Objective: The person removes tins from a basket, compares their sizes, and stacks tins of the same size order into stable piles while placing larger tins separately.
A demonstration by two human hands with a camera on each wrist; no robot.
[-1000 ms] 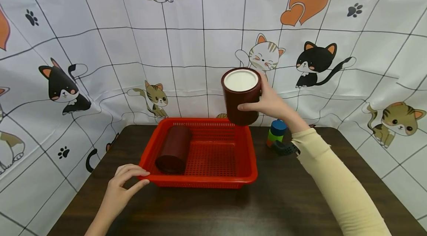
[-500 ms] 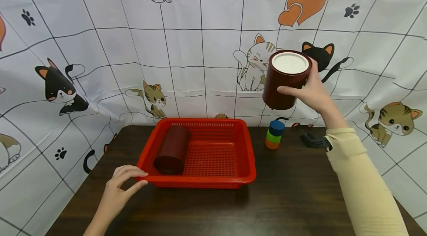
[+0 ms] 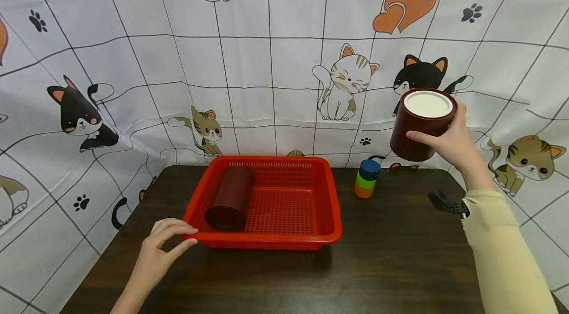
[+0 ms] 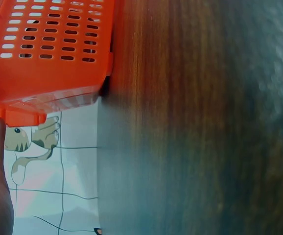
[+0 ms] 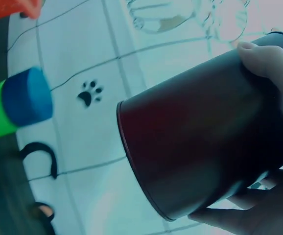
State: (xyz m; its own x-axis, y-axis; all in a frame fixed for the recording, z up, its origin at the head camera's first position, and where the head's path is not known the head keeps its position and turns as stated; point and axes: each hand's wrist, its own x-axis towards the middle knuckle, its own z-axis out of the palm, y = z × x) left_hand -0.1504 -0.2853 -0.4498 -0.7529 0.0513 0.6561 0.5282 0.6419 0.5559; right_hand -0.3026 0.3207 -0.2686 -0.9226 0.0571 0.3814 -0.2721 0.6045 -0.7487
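Note:
My right hand (image 3: 458, 143) grips a dark brown canister (image 3: 415, 131) with a whitish top, held in the air above the table's back right. In the right wrist view the thumb and fingers wrap round the canister (image 5: 195, 132). My left hand (image 3: 155, 255) touches the front left corner of a red plastic basket (image 3: 275, 239), fingertips on the rim and thumb just below. The left wrist view shows the basket (image 4: 48, 78) with a finger at its rim. Inside the basket, on its left side, another brown canister (image 3: 231, 198) lies on its side.
Right of the basket stands a small stack of blue, green and orange pieces (image 3: 366, 178) on the dark wooden table (image 3: 355, 269). A white sheet (image 3: 249, 57) printed with cats hangs behind the table. A black strap (image 3: 446, 204) is at the right sleeve.
The right hand has carried the canister from above the basket to the right, past the coloured stack, rising and then lowering. The left hand has stayed at the basket's corner.

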